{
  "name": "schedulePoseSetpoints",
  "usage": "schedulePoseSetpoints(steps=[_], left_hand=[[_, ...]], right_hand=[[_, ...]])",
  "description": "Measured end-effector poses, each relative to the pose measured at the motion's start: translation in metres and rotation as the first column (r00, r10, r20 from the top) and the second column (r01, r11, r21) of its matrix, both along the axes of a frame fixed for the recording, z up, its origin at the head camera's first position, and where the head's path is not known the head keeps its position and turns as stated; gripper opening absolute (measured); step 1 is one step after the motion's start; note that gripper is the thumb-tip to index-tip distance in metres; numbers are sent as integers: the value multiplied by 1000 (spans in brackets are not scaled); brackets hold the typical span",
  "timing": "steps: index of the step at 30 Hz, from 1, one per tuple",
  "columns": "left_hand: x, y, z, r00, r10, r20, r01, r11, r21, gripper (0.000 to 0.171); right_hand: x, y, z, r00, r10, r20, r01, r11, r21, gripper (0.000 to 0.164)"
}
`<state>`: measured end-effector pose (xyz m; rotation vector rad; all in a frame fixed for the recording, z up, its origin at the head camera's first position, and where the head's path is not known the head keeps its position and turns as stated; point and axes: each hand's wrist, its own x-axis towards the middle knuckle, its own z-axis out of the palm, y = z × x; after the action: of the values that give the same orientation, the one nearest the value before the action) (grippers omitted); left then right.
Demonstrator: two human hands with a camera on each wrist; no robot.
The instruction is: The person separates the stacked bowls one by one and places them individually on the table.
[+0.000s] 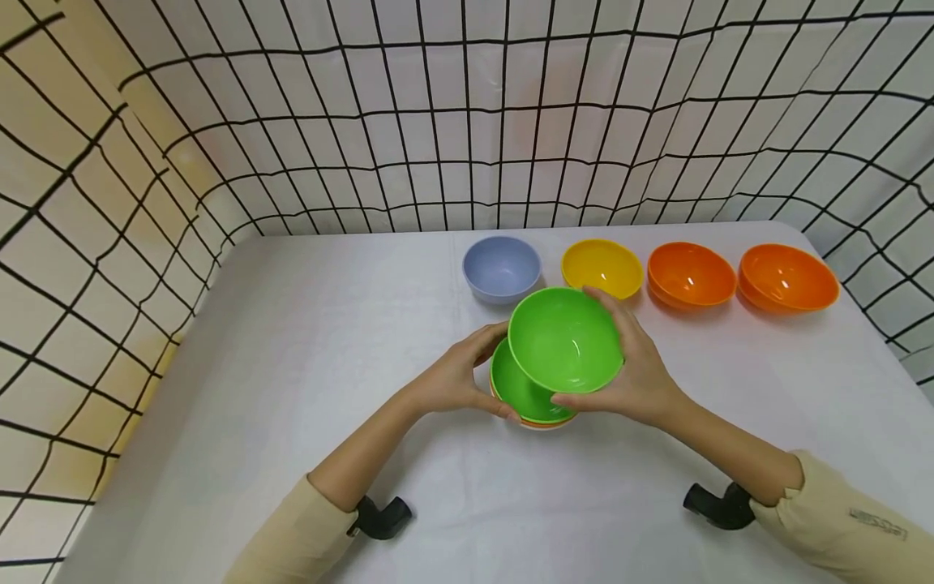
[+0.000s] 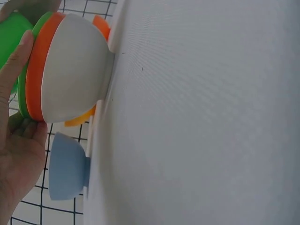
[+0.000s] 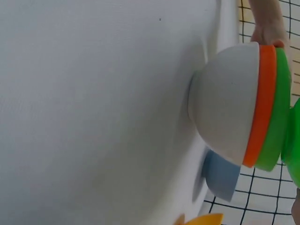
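Note:
My right hand holds a bright green bowl by its rim, thumb at the near side and fingers at the far side. The bowl is tilted, its hollow facing my head, over a nested stack. Topmost in that stack is another green bowl, partly covered by the held one. Under it an orange bowl shows as a band, and a white bowl stands lowest on the table. My left hand grips the stack from the left, thumb along the green rim.
Behind the stack, a blue bowl, a yellow bowl and two orange bowls, one inner and one outer, stand in a row on the white table. Black netting rises around the table's back and sides.

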<state>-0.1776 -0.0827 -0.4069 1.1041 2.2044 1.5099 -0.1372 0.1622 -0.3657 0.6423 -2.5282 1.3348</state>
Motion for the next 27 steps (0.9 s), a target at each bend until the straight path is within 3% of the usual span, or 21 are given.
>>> schedulePoseSetpoints(steps=[11,19,22,25,27], left_hand=[[2,-1,2,998,49,42,-46,996,-71,108],[15,0,32,997,42,61,-37,996,-84,103],[16,0,36,997,47,65,-41,995,-94,103],[16,0,34,997,48,64,-42,995,-94,102],[13,0,26,997,51,63,-45,995,-91,104]], right_hand=[[2,29,14,993,-119,12,119,993,-5,116],[3,38,18,990,-137,19,137,991,0,116],[2,41,18,989,-144,29,144,990,1,116],[2,47,17,986,-159,43,160,987,1,116],[3,51,15,983,-174,59,174,985,0,115]])
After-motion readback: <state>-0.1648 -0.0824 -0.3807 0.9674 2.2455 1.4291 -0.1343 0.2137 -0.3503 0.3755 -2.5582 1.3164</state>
